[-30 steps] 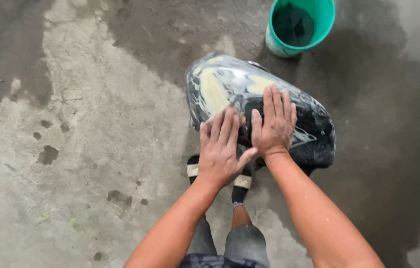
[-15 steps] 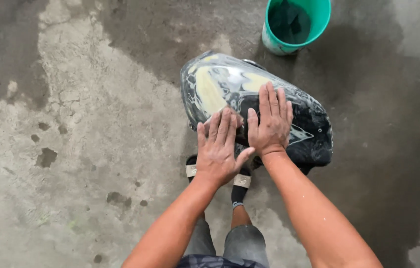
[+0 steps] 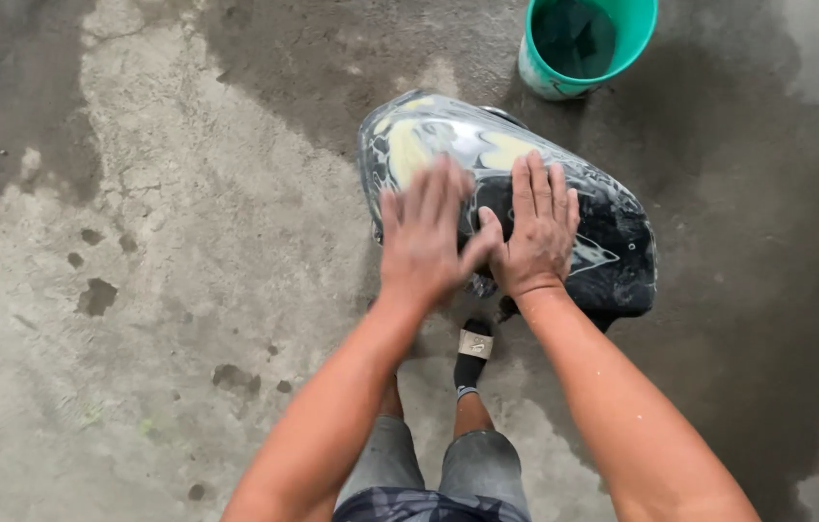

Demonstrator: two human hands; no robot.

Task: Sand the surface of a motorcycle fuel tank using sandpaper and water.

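A glossy black motorcycle fuel tank (image 3: 613, 242) with yellow and white graphics and soapy smears rests on the wet concrete floor in front of me. My left hand (image 3: 424, 237) lies flat on its near left side, fingers spread and blurred by motion. My right hand (image 3: 535, 227) presses flat on the top of the tank beside it, thumb touching the left hand. Neither hand holds anything.
A teal plastic bucket (image 3: 535, 72) with a dark cloth or water inside stands just beyond the tank. My legs in grey shorts and a black sandalled foot (image 3: 472, 358) are under the tank's near edge. The concrete floor (image 3: 139, 290) is patchy, wet around the tank.
My left hand has slid up and to the right over the tank's side, closer to the right hand. The right hand has stayed in about the same place.
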